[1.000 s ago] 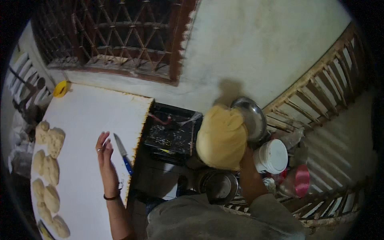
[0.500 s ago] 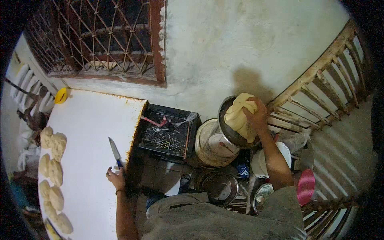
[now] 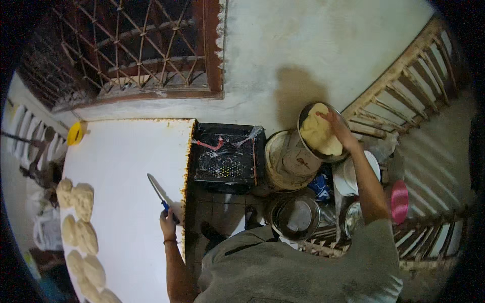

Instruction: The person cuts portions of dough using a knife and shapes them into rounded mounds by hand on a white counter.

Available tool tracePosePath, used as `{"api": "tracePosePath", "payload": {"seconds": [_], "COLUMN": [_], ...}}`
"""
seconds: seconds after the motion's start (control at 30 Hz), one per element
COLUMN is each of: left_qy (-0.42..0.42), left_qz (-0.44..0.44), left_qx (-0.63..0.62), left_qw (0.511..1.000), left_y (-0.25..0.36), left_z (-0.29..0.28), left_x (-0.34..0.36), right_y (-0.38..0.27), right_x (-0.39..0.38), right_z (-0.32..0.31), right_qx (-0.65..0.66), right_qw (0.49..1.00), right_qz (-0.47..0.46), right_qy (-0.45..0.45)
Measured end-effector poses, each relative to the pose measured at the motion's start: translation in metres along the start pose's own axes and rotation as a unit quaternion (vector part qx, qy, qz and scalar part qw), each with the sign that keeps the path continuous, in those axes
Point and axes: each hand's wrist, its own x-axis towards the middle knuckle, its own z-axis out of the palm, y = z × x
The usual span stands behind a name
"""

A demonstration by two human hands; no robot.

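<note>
My left hand [image 3: 168,225] is closed around the blue handle of a knife [image 3: 156,187], whose blade points away from me over the white table. My right arm stretches out to the far right, where my right hand [image 3: 340,130] grips the upper right side of a large pale lump of dough [image 3: 318,132]. That lump lies in a round metal bowl [image 3: 339,157], and part of my fingers is hidden against it. Along the table's left side lie several smaller dough pieces [image 3: 83,201] in a row.
Beside the white table [image 3: 131,151] stands a black plastic crate [image 3: 227,156]. A large round bucket [image 3: 275,171] stands under the bowl's left side. Nearer me are a metal basin [image 3: 295,218], a white bucket [image 3: 356,174] and a pink plastic item [image 3: 399,202]. A wooden railing [image 3: 404,70] runs along the right.
My left hand has closed on the knife handle. The large dough lump has settled lower into the bowl, with my right hand still on it. The whole view has shifted slightly.
</note>
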Motion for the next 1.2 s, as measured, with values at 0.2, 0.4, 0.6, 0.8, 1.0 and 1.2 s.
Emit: {"api": "tracePosePath", "payload": {"seconds": [0.2, 0.4, 0.6, 0.8, 1.0, 1.2], "left_qy": [-0.124, -0.187, -0.347, -0.436, -0.470, -0.474], "left_qz": [-0.049, -0.020, 0.162, 0.483, 0.598, 0.505], "left_qx": [-0.126, -0.134, 0.007, 0.191, 0.189, 0.375], "left_qw": [0.983, 0.973, 0.924, 0.735, 0.621, 0.616], "left_y": [0.064, 0.156, 0.207, 0.286, 0.337, 0.364], "left_z": [0.001, 0.031, 0.119, 0.230, 0.441, 0.566], "left_x": [-0.043, -0.078, -0.124, -0.152, -0.100, -0.096], "right_y": [-0.019, -0.193, -0.263, -0.198, -0.076, -0.004], "right_x": [-0.014, -0.081, -0.155, -0.185, -0.217, -0.204], "right_z": [-0.028, 0.142, 0.314, 0.216, 0.147, 0.140], "right_qx": [-0.046, -0.012, 0.398, 0.452, 0.327, 0.279], "right_qw": [0.957, 0.989, 0.913, 0.825, 0.824, 0.837], "right_qz": [0.056, 0.120, 0.067, 0.231, 0.197, 0.208], "right_qy": [0.279, 0.082, -0.063, 0.247, 0.418, 0.423]}}
